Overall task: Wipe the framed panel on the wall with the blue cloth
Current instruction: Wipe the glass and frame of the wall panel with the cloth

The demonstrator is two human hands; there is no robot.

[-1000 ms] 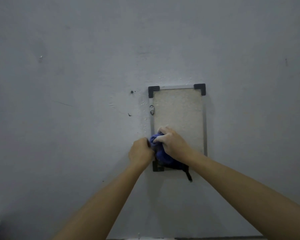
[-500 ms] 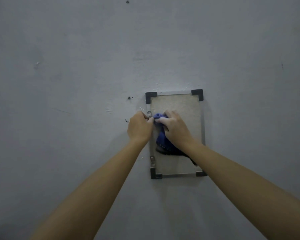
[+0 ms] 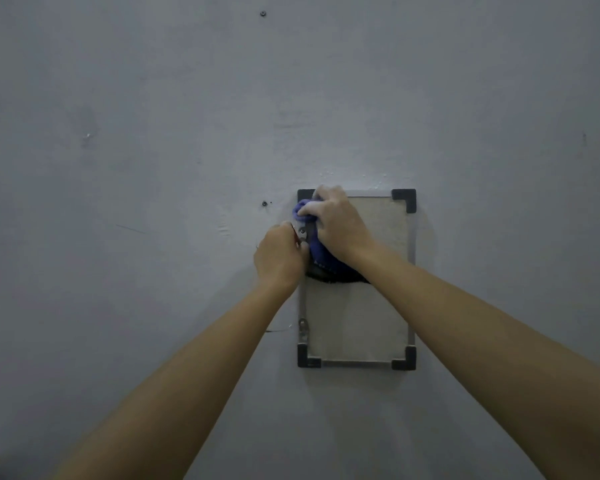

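Note:
A framed panel hangs on the grey wall, beige inside a thin metal frame with black corner caps. My right hand presses a bunched blue cloth against the panel's upper left corner. My left hand is closed against the frame's left edge, beside a small metal clip. Whether it grips the frame edge is hard to tell. The cloth's dark lower edge hangs below my right wrist.
The grey wall fills the view. A small screw sits left of the panel and another near the top. A second metal clip sits low on the frame's left side.
My right hand has slid the cloth up the panel's left side from the bottom corner to the top corner. My left hand has moved up along the frame's left edge with it.

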